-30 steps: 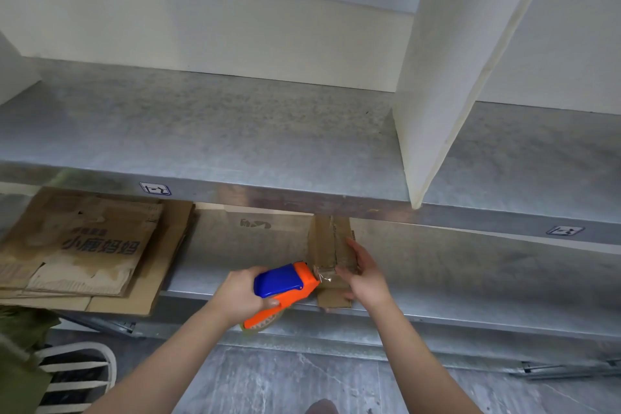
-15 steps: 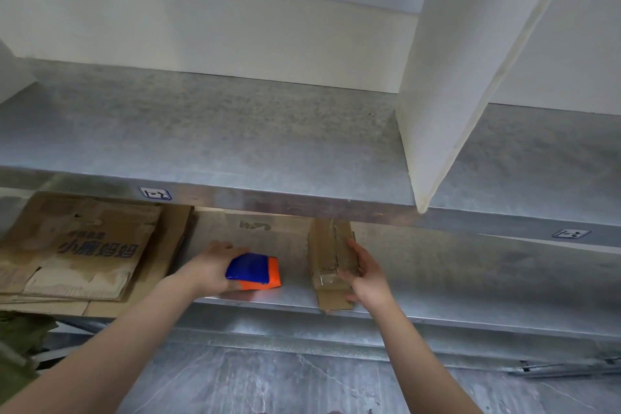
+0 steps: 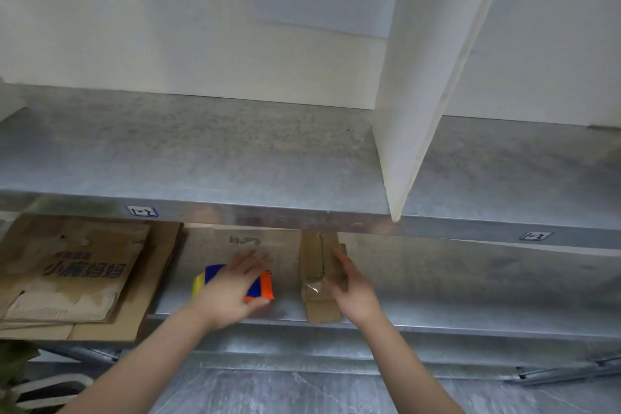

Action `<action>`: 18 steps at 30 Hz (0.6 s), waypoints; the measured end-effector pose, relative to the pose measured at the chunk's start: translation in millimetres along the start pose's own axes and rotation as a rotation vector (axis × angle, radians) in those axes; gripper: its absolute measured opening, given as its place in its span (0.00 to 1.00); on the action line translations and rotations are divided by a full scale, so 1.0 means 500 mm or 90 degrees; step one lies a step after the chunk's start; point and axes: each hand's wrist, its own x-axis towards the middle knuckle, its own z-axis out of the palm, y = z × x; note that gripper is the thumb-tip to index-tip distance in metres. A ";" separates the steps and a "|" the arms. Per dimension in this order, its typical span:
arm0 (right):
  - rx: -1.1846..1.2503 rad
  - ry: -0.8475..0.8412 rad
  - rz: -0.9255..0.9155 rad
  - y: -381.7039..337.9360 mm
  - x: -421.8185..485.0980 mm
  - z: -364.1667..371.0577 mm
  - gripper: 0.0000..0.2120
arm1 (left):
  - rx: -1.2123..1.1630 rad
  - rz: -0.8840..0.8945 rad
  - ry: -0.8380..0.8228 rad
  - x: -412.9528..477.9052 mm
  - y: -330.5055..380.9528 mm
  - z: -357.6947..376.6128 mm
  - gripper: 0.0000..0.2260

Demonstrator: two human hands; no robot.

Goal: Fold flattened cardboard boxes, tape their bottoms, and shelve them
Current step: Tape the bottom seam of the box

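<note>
A metal shelving unit fills the view. Its upper shelf (image 3: 201, 151) carries only a tall white divider panel (image 3: 426, 94), standing upright on the right half and reaching to the front edge.

On the lower shelf (image 3: 470, 296), a stack of flattened cardboard boxes (image 3: 67, 279) lies at the left and overhangs the front edge. The top sheet is printed with dark Chinese characters that read 小鹿妈妈, with a smaller line above them that is too blurred to read. A further flat cardboard sheet (image 3: 245, 240) lies toward the back of the shelf and bears a dark printed mark I cannot make out.

The small folded box (image 3: 316, 265) sits near the middle of the lower shelf, long side running front to back, with clear tape across its near end. The right hand (image 3: 349, 292) steadies it, its straight fingers pressed together flat along the box's right side.

Just left of the box, apart from it, the blue and orange tape dispenser (image 3: 262, 282) rests on the shelf. The left hand (image 3: 232, 289) lies on top of it, fingers stretched forward and slightly spread, thumb against its near orange edge.

Two small tags (image 3: 141, 211) are stuck to the upper shelf's front lip; their marks are too small to read.
</note>
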 end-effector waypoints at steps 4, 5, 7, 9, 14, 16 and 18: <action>0.025 0.023 -0.056 0.010 -0.021 -0.004 0.26 | -0.055 0.057 0.064 0.019 0.110 0.029 0.27; -0.016 0.047 -0.083 0.020 -0.029 -0.007 0.25 | -0.061 0.053 0.075 0.025 0.126 0.041 0.26; -0.090 0.082 -0.134 0.041 -0.045 -0.011 0.21 | -0.075 0.028 0.092 0.037 0.142 0.064 0.24; -0.102 0.072 -0.157 0.053 -0.055 -0.014 0.20 | -0.105 0.003 0.092 0.044 0.147 0.083 0.23; -0.058 0.043 -0.123 0.054 -0.045 -0.019 0.18 | -0.236 -0.040 0.117 0.051 0.162 0.117 0.22; -0.050 0.045 -0.098 0.051 -0.031 -0.019 0.16 | -0.278 -0.090 0.165 0.059 0.173 0.124 0.19; -0.059 0.056 -0.080 0.046 -0.018 -0.017 0.14 | -0.278 -0.122 0.213 0.072 0.183 0.125 0.17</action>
